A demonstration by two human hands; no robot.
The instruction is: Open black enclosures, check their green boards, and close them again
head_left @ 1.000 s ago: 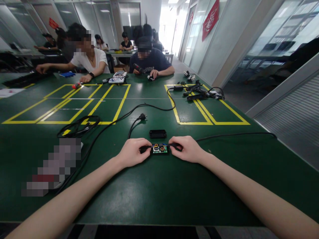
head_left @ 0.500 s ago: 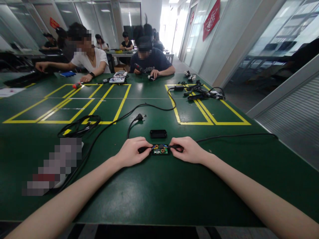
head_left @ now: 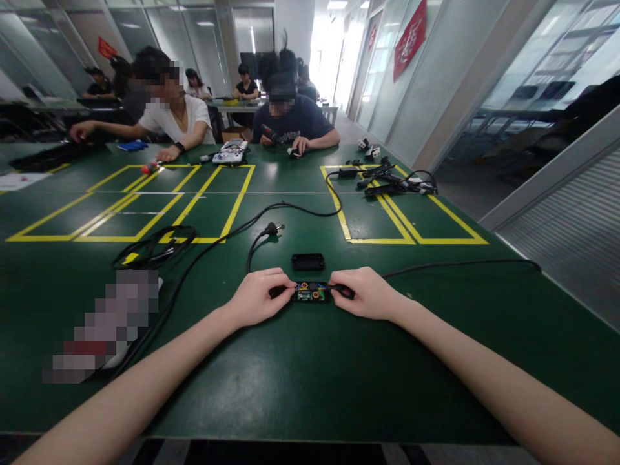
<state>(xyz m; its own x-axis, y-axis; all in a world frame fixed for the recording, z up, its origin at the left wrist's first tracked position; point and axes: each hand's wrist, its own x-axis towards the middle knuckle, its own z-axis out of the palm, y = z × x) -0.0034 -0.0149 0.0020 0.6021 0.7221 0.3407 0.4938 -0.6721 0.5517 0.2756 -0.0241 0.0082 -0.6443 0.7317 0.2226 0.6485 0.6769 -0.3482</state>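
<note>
A small black case with a green circuit board lies open on the table, copper coils and blue wires showing on the board. At its left end, my left hand pinches the black power cable where it enters the case. My right hand pinches the black cable at the opposite end. Just behind the case rests its black cover, hollow side up. The plug on its short cable lies behind my left hand. Another stretch of cable runs off to the right behind my right hand.
A coiled black cable and a blurred flat item lie to the left. A heap of black adapters and cables sits far right, inside yellow tape. Across the green table two people work with their hands on things.
My hands stay at both ends of the case and have barely moved. The circuit board looks tilted slightly differently, with less shine on it. The view has shifted very slightly.
</note>
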